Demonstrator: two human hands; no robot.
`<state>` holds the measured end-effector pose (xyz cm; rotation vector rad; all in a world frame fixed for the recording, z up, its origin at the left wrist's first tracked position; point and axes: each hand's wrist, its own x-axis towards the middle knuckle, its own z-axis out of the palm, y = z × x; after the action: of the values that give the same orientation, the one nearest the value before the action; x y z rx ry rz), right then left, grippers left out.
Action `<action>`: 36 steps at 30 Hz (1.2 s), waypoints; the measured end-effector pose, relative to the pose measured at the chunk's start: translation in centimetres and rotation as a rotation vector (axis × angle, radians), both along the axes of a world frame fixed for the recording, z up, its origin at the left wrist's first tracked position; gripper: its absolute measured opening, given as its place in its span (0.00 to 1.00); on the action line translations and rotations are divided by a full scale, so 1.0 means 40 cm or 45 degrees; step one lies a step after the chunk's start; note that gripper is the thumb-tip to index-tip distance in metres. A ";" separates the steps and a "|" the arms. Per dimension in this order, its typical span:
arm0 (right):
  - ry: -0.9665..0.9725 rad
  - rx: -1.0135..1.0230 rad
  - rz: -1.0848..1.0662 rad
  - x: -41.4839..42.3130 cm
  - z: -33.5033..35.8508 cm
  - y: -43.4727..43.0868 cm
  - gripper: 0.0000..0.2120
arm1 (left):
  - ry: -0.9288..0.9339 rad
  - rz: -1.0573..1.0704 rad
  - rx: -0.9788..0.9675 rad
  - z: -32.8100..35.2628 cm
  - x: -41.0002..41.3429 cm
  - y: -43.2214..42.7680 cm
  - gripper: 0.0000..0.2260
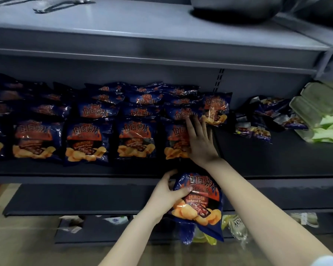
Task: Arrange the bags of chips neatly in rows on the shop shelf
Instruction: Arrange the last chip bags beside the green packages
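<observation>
Dark blue bags of barbecue chips (87, 141) lie in overlapping rows on the middle shop shelf (267, 162). My right hand (199, 143) lies flat with straight fingers on the rightmost front bag (174, 144). One more bag (215, 110) leans behind it at the row's right end. My left hand (165, 196) grips a loose chip bag (198, 204) by its left edge, thumb across the front, held below the shelf's front lip.
A jumble of small dark snack packets (265, 120) and pale green packs (323, 120) sits at the shelf's right. The bare shelf floor between them and the chips is dark. An upper shelf (142, 35) overhangs. Lower shelves hold mixed packets (236, 227).
</observation>
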<state>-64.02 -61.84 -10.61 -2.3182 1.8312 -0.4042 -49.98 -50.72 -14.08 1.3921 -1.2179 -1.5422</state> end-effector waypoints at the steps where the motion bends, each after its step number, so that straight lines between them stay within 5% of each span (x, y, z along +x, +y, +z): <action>1: -0.070 -0.013 0.043 -0.017 0.000 0.007 0.45 | 0.015 0.013 0.001 0.006 -0.010 -0.004 0.28; 5: -0.397 -0.027 0.072 -0.101 0.039 0.023 0.38 | -0.019 0.015 -0.081 0.047 -0.053 -0.026 0.28; 14: -1.352 0.103 -0.341 -0.291 0.130 0.123 0.23 | -0.129 0.106 -0.442 0.125 -0.161 -0.087 0.29; 20: -1.319 0.029 -0.471 -0.401 0.076 0.172 0.20 | -0.025 0.257 -0.415 0.131 -0.225 -0.113 0.27; 25: -1.529 0.720 -0.211 -0.422 0.020 0.210 0.32 | 0.104 0.349 -0.480 0.129 -0.289 -0.132 0.25; 30: -1.421 0.499 -0.259 -0.443 -0.021 0.188 0.21 | 0.097 0.396 -0.501 0.097 -0.348 -0.144 0.22; 36: -1.441 0.436 -0.256 -0.489 -0.047 0.135 0.24 | 0.103 0.391 -0.525 0.094 -0.377 -0.163 0.19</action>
<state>-83.60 -56.43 -12.50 -1.1996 1.3473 -1.0456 -65.08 -57.22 -10.33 1.1667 -1.1329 -1.0544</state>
